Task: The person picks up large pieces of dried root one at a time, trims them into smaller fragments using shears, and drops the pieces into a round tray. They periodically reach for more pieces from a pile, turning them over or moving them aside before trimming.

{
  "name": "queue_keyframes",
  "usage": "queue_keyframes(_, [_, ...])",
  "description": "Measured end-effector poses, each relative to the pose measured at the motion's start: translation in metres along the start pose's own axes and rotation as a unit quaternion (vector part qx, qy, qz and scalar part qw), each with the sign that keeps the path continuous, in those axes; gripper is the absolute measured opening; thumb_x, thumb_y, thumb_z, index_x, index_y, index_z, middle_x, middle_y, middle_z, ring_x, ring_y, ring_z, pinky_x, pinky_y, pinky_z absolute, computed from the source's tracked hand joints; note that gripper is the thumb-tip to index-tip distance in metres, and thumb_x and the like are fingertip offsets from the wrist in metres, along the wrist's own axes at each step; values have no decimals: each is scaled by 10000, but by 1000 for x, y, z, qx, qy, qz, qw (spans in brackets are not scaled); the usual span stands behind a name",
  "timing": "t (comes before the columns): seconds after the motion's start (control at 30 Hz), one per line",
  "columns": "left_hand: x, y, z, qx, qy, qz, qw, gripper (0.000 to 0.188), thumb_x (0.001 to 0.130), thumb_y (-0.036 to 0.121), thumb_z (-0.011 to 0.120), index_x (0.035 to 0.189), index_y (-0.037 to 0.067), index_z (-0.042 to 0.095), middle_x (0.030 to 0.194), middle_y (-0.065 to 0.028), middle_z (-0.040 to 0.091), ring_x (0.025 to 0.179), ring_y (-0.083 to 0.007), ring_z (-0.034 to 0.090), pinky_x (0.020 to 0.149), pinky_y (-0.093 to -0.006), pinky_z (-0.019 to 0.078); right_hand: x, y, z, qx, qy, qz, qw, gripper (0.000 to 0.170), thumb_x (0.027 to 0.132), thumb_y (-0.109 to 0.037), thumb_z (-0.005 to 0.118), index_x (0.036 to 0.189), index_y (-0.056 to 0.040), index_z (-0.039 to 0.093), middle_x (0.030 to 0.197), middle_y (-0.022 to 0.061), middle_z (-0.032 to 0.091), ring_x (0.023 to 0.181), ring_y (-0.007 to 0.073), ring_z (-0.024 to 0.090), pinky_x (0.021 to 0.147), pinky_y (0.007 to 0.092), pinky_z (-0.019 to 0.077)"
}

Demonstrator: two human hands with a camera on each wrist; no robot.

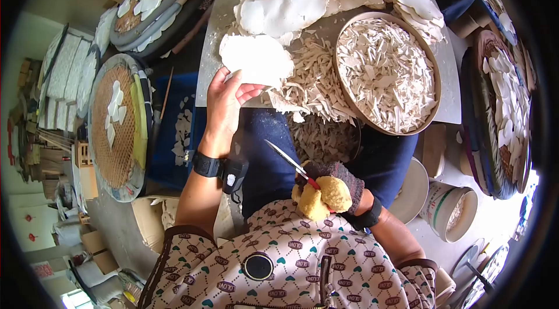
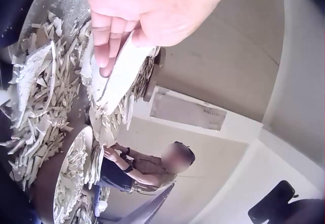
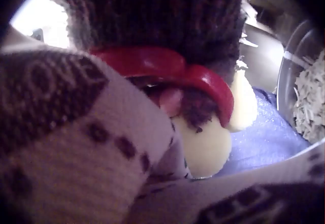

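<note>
My left hand [image 1: 224,99] pinches the near edge of a thin, oval white sheet [image 1: 256,58], thumb on one face and fingers beneath. In the left wrist view the sheet [image 2: 124,71] appears nearly edge-on. Low in front of my body, my right hand [image 1: 329,189], in a dark knitted glove with yellow fingertips, grips a pair of scissors [image 1: 284,154]. Their blades point up and left, away from me. Red scissor handles [image 3: 147,61] curve round the gloved fingers in the right wrist view; my patterned top hides part of that hand.
A metal-topped table [image 1: 212,85] bears stacked white sheets [image 1: 285,9], a heap of trimmed strips [image 1: 317,76] and a round tray [image 1: 434,70] full of scraps. Buckets [image 1: 442,207] stand at right, a blue crate [image 1: 160,157] at left. Another person [image 2: 152,170] sits across.
</note>
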State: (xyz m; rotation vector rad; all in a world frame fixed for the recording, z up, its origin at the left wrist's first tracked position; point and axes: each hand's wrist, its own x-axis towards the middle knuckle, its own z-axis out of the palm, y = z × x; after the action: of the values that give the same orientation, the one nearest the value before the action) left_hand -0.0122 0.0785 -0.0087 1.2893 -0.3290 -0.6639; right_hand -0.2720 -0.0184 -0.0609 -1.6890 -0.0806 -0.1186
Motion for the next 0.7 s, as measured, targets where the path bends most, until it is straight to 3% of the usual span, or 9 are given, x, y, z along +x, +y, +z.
queue_keyframes(0.13, [-7, -1, 4, -23, -14, 32, 999, 146, 907, 71, 498, 1034, 22, 553, 964, -125, 646, 852, -198, 648, 760, -288, 520, 0, 1, 2, 11, 6, -7, 1000, 204, 728, -130, 648, 910, -53, 596, 826, 94, 622, 765, 237, 613, 688, 304, 479])
queue_keyframes(0.23, [-6, -12, -3, 62, -36, 156, 985, 137, 917, 73, 487, 1013, 18, 567, 998, -79, 614, 875, -148, 617, 805, -274, 488, 1, -3, 1, 10, 3, -3, 1000, 224, 730, -132, 646, 930, -47, 590, 850, 101, 617, 781, 246, 609, 698, 303, 477])
queue_keyframes(0.27, [-7, -15, -1, 111, -33, 200, 973, 149, 920, 33, 451, 933, 5, 597, 979, -48, 607, 882, -113, 583, 804, -242, 461, 0, -4, 0, 10, -5, 1, 1000, 246, 732, -136, 646, 951, -42, 584, 874, 109, 613, 798, 255, 604, 708, 303, 475])
queue_keyframes(0.33, [-18, -10, -1, 163, -38, 167, 972, 186, 919, 7, 417, 911, 3, 603, 963, -47, 604, 883, -110, 572, 798, -238, 452, 0, -4, -5, 13, -47, 17, 999, 339, 735, -151, 647, 1036, -21, 562, 969, 142, 595, 864, 289, 586, 746, 302, 468])
queue_keyframes(0.37, [-21, -9, -3, 189, -40, 151, 969, 206, 918, -6, 400, 900, 2, 606, 955, -46, 602, 883, -108, 566, 795, -236, 448, 2, -7, -5, -3, -38, 23, 999, 293, 734, -143, 646, 994, -31, 573, 923, 128, 604, 835, 273, 595, 728, 303, 471])
queue_keyframes(0.5, [-26, 4, 4, 4, -64, 41, 997, 204, 878, 9, 422, 969, 11, 605, 862, -22, 578, 733, -37, 459, 664, -186, 381, 7, -12, -2, -26, -23, 30, 999, 206, 727, -127, 647, 911, -51, 595, 838, 103, 621, 782, 241, 613, 695, 305, 478])
queue_keyframes(0.53, [-24, 1, -2, -20, -84, 20, 996, 258, 858, 1, 470, 1111, -4, 520, 948, -52, 581, 815, -68, 513, 753, -208, 417, 7, -9, -1, -21, -23, 26, 999, 209, 725, -128, 649, 911, -51, 595, 841, 104, 622, 785, 242, 613, 696, 306, 479])
queue_keyframes(0.63, [-25, -6, 7, 40, -28, 120, 992, 382, 833, -26, 511, 1206, -7, 429, 1060, -90, 565, 937, -122, 548, 857, -252, 434, 6, -2, 0, 3, -23, 15, 1000, 221, 715, -134, 659, 911, -51, 599, 848, 105, 624, 789, 242, 614, 699, 308, 479])
queue_keyframes(0.7, [-26, -6, 5, 22, -25, 101, 994, 424, 833, -15, 534, 1235, -16, 397, 1091, -106, 557, 981, -137, 545, 878, -264, 433, 3, 1, 0, -35, -14, -12, 999, 230, 715, -132, 658, 922, -48, 602, 846, 104, 625, 789, 240, 614, 700, 309, 479])
